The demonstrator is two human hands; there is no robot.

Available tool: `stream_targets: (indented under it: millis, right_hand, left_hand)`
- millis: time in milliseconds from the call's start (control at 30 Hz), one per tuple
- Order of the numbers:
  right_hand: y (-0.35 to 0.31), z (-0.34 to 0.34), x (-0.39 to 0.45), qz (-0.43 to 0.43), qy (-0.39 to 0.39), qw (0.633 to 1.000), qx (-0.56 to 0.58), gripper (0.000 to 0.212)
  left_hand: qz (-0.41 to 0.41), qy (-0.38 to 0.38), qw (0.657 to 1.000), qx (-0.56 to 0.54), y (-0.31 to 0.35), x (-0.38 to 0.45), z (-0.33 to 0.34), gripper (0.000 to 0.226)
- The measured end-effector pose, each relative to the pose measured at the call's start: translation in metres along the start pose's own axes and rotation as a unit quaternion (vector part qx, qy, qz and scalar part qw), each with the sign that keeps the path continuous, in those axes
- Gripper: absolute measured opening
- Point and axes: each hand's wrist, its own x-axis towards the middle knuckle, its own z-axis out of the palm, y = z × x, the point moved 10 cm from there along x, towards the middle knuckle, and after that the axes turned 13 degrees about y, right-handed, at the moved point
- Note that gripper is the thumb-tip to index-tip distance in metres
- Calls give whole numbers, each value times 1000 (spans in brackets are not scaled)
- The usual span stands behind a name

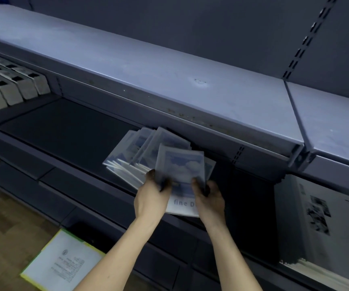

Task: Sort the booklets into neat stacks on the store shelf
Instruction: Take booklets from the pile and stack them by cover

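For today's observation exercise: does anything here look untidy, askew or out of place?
Yes. The booklets on the shelf lie fanned at different angles, not squared. Both hands, left and right, grip another bundle. A yellow-edged book lies on the floor.

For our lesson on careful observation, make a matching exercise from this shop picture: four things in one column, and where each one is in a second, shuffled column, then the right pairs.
Things
1. booklet
2. fanned pile of booklets
3. grey boxes
4. yellow-edged sheet

Places
A. on the wooden floor
B. far left of the shelf, in rows
C. held in both hands
D. lying loose on the shelf, behind the hands

Pairs: 1-C, 2-D, 3-B, 4-A
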Motion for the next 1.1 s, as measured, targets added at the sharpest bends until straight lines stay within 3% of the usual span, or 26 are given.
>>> stream_targets:
  millis: [233,400,533,667,800,1100]
  right_hand:
    - [-3,-44,-19,12,0,998,66,8]
    - [1,-92,-28,-17,25,999,35,38]
    - [12,-138,-28,-23,64,997,-35,14]
    - [22,-177,-27,-32,114,991,-56,14]
    - [26,-210,-29,-28,114,993,-22,6]
    - [49,-320,-8,-55,71,995,38,29]
  left_hand:
    - [33,-30,997,-63,21,-22,10,48]
    - [65,-58,993,-79,41,-51,34,57]
    - [64,-81,989,-105,56,-83,51,44]
    - [67,-107,986,-112,74,-109,69,30]
    - [97,-134,980,-113,102,-135,91,23]
    - [105,-142,979,-103,156,-221,155,14]
